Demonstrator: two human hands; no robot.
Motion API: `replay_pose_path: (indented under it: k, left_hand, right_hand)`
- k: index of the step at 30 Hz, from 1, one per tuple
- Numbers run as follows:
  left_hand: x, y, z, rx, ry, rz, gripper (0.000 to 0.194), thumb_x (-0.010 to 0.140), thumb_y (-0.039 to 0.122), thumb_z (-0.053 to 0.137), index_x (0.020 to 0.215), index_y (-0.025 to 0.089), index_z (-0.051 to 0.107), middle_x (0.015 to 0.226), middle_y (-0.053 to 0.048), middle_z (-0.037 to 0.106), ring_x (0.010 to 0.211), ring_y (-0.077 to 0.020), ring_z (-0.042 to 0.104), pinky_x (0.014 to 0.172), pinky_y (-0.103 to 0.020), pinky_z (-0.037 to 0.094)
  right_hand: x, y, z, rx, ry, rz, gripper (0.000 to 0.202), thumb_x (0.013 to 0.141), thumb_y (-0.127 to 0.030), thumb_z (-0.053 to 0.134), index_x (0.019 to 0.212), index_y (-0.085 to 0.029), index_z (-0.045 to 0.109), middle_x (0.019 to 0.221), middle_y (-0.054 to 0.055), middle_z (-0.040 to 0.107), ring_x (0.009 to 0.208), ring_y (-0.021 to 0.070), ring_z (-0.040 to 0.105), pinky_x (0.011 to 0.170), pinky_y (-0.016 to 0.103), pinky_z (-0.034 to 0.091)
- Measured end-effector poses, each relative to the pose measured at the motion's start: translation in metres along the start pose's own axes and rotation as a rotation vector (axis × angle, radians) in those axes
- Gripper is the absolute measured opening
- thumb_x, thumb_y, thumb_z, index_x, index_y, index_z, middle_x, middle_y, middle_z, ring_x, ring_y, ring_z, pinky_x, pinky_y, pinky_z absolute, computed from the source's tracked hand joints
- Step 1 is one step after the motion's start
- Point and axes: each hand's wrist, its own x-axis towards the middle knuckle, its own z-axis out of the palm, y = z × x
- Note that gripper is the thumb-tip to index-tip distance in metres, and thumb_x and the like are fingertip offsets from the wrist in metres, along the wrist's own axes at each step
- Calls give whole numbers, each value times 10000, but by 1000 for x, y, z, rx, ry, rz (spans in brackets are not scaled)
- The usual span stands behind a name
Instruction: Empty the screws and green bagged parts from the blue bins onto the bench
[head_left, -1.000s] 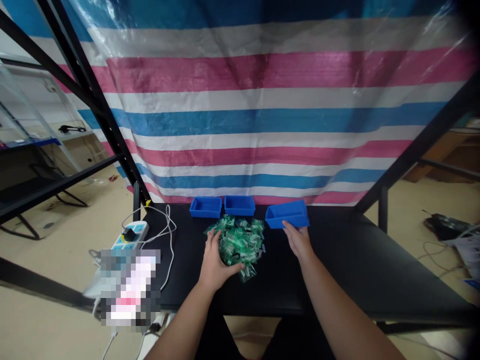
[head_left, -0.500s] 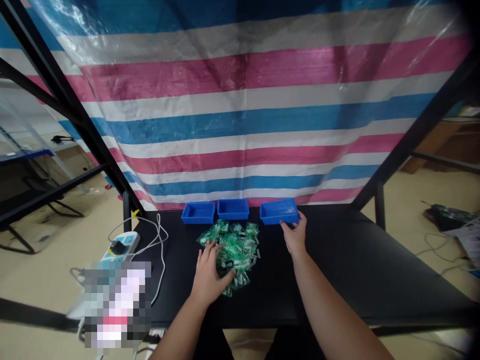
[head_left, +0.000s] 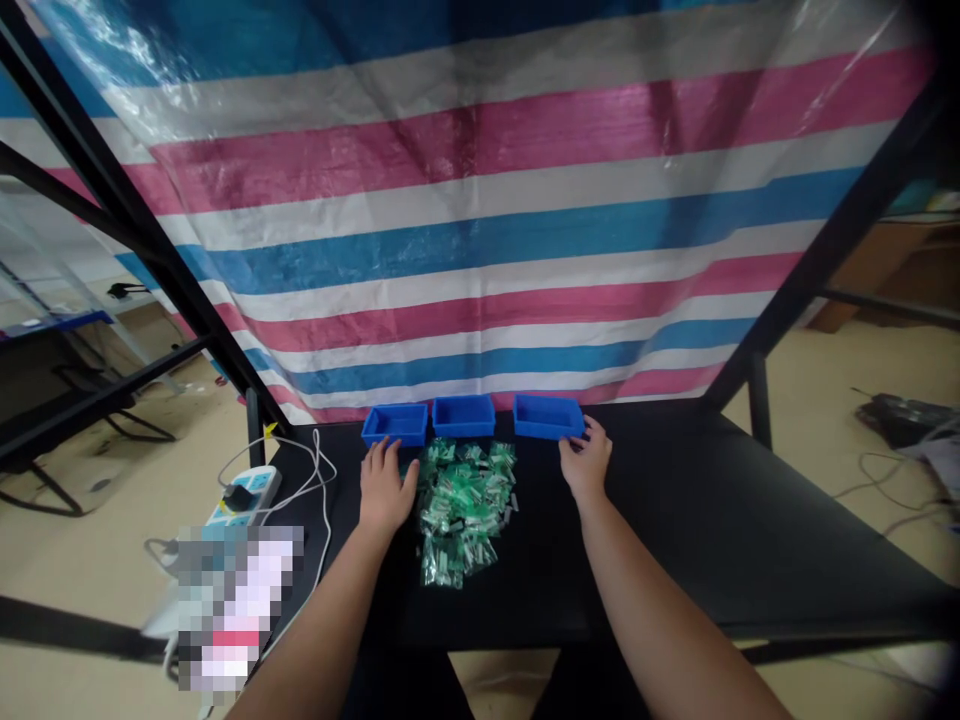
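My left hand (head_left: 385, 485), fingers spread, reaches over the table just in front of the left blue bin (head_left: 395, 440). Its fingertips are at the bin's front wall; whether they touch is hard to tell. Thumb and fingers of my right hand (head_left: 587, 458) are closed around the near right corner of the right blue bin (head_left: 541, 430). A third blue bin (head_left: 463, 430) stands between these two. In front of the bins lies a heap of small clear plastic packets (head_left: 465, 505) with green on them, between my hands. Their contents are too small to name.
Left on the black table (head_left: 675, 540) are a power strip (head_left: 255, 490) with a black plug, loose white cables (head_left: 328, 500) and a blurred-out object (head_left: 240, 610). A striped plastic sheet (head_left: 480, 270) hangs behind, between black frame posts (head_left: 739, 375).
My left hand has left the packets and moved left and away from me, towards the left bin. The right bin, tilted before, now sits flatter, with my right hand still at its corner.
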Motion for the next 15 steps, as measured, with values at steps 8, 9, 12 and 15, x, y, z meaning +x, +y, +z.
replay_pose_path:
  k: [8,9,12,15]
  left_hand:
    - [25,-8,11,268,-201,-65,617,984,482,408,1561,267,351,1646,-87,263,1496,-370,246,1126,-728,236]
    - [25,-8,12,272,-204,-57,621,985,483,405,1565,268,343,1647,-85,257,1496,-366,251,1128,-726,234]
    - [27,-7,13,264,-210,-29,609,984,481,409,1553,267,365,1648,-82,256,1478,-360,294,1135,-724,228]
    - [30,-9,11,238,-218,5,578,978,465,433,1520,264,416,1644,-86,267,1453,-345,346,1149,-711,220]
  right_hand:
    - [-7,-8,4,-139,-93,-154,482,778,-278,591,1250,-206,666,1233,125,492,973,232,646,923,432,584]
    - [-7,-8,5,-161,-121,-169,494,785,-287,589,1269,-217,657,1248,123,497,985,236,647,941,440,575]
    - [-9,-9,5,-219,-234,-230,534,808,-313,582,1338,-254,615,1292,105,516,1043,248,646,990,452,546]
    - [-10,-10,4,-245,-300,-255,556,821,-327,574,1373,-269,585,1324,96,523,1095,259,640,1000,447,535]
